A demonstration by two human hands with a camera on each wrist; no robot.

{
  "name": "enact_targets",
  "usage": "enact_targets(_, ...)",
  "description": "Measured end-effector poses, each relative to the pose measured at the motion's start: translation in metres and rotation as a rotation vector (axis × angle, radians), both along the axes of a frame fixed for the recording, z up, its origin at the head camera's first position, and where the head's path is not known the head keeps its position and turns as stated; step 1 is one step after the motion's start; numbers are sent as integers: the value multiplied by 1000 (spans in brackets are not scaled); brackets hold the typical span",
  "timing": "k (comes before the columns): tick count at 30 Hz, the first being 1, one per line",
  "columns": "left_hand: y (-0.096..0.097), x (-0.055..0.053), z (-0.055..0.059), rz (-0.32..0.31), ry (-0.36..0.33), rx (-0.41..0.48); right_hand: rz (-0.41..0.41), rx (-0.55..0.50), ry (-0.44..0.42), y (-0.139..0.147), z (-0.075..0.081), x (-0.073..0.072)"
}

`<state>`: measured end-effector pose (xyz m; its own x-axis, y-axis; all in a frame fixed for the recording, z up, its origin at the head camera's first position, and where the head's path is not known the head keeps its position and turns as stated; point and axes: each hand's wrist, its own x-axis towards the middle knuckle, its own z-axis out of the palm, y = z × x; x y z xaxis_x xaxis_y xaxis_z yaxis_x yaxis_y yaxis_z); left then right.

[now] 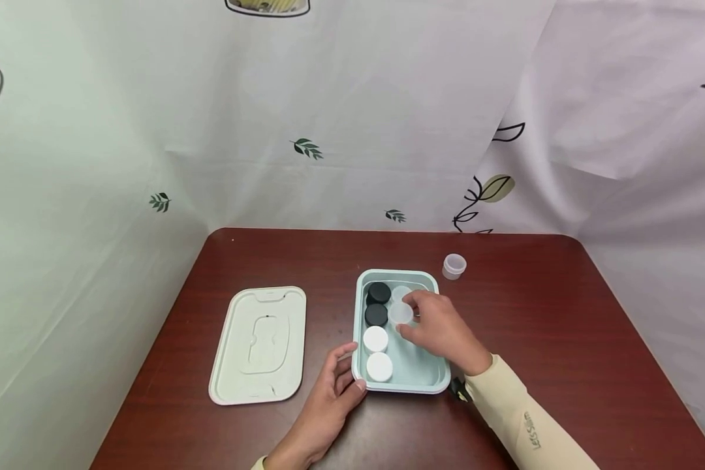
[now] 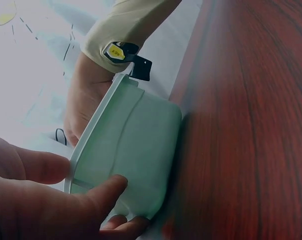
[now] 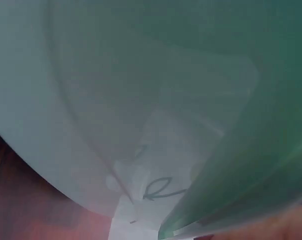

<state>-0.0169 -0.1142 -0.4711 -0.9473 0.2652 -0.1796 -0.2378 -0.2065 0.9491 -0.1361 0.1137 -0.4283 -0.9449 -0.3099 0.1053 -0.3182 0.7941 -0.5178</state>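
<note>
Far clear jar (image 1: pixel 398 292) is kinda hidden; right hand (image 1: pixel 440 324) pinches its twin (image 1: pixel 400 313), left hand (image 1: pixel 332 395) grips tray (image 1: pixel 416 367). Black jars (image 1: pixel 378 293), white jars (image 1: pixel 379 367) inside.

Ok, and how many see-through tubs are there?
3: one tub on the table beyond the tray, one inside the tray's far end, and one in the right hand's grip. That hand may hide more.

Smooth plastic tray (image 1: pixel 417 373), wood-grained tabletop (image 1: pixel 552 326)
</note>
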Motion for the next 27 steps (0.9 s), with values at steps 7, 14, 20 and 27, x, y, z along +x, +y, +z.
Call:
enact_targets(7, 1, 0, 0, 6, 3, -13, -1, 60, -5, -1, -2, -2)
enact_targets(14, 2, 0, 0, 10, -6, -25, -1, 111, 11, -7, -5, -1)
enact_targets(20, 2, 0, -1, 10, 0, -26, 14, 155, 62, -9, -8, 3)
enact_targets(27, 3, -1, -1, 10, 2, -34, 46, 223, 138, -12, -12, 5)
